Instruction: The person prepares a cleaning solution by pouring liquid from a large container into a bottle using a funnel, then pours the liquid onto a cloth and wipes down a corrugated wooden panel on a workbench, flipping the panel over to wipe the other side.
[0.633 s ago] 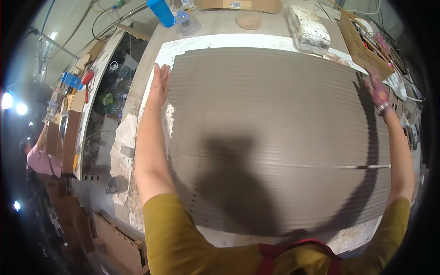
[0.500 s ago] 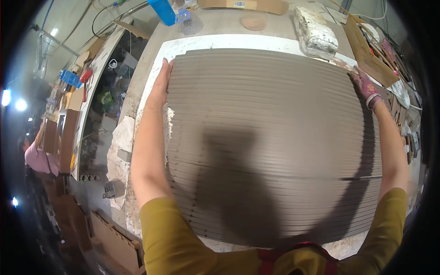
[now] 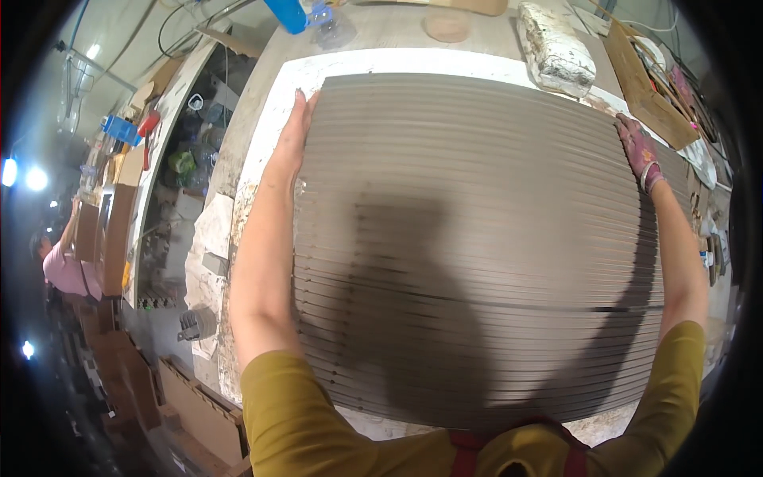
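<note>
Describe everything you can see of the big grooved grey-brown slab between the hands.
The slab is broad and matte, marked by many narrow side-to-side grooves, with a heavier dark line across its nearer half. It looks like clay, though the material is uncertain. It lies flat on a white board, with a shadow over its middle. The left hand is held along its left edge; the right hand is at its far right edge.
</note>
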A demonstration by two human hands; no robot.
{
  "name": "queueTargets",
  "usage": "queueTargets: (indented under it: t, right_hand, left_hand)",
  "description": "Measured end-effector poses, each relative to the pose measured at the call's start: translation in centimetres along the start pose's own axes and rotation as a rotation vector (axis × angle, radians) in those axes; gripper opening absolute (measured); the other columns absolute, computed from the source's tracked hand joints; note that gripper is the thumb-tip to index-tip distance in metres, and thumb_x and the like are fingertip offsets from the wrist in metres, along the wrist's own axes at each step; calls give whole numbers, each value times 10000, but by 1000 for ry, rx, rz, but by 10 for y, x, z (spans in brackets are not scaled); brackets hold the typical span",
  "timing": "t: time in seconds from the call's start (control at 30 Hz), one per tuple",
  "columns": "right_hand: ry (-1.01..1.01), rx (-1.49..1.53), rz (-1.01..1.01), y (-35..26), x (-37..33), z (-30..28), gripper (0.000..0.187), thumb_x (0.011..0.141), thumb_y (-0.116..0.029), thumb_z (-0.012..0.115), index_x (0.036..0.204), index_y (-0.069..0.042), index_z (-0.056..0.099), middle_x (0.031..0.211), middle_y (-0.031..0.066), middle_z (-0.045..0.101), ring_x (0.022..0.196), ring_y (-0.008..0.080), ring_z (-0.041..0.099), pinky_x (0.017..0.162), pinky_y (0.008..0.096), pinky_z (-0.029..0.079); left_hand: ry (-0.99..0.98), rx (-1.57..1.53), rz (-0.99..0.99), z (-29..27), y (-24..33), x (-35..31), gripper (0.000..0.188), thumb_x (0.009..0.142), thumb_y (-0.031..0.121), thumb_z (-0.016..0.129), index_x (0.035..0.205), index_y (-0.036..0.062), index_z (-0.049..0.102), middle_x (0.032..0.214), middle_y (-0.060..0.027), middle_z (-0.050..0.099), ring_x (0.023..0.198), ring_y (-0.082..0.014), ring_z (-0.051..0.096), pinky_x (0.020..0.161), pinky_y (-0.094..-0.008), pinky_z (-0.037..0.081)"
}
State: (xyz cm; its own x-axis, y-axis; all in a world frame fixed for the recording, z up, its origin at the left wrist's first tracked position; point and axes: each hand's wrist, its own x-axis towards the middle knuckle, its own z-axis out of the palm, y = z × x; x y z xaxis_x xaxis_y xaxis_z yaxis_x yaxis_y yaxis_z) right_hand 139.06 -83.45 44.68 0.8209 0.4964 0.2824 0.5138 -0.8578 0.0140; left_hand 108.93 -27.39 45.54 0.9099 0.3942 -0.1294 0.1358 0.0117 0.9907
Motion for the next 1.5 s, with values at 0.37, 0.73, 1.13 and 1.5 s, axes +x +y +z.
queueTargets:
  t: [0.37,0.73,1.13,1.5]
  right_hand:
    - [-104,4,102,-2,-5,-8,464,942,-430,380,1281,-135,493,1256,103,539,1168,304,488,977,472,343]
    - [-31,32,131,-9,-26,-16,519,910,-482,426,1288,-132,492,1355,139,461,1288,301,388,1050,503,245]
    - [-45,30,37,3,-9,-9,599,926,-532,363,1395,-159,359,1452,122,337,1358,308,282,1096,509,194]
    - [-99,-4,113,8,11,-6,599,924,-544,364,1396,-176,359,1454,120,336,1369,292,270,1085,519,214]
  left_hand:
    - [452,578,288,64,27,7,594,954,407,424,1368,-16,365,1371,-227,423,1259,-329,423,1045,-379,320]
    - [59,1374,419,266,21,50,571,909,505,431,1298,89,468,1296,-139,482,1242,-295,403,1048,-523,254]
    - [95,1365,475,271,27,94,606,893,558,407,1212,56,519,1178,-209,507,1139,-353,485,1023,-539,264]
    - [3,1397,291,279,32,134,808,871,669,318,1439,96,275,1488,-162,251,1392,-283,199,1092,-565,137]
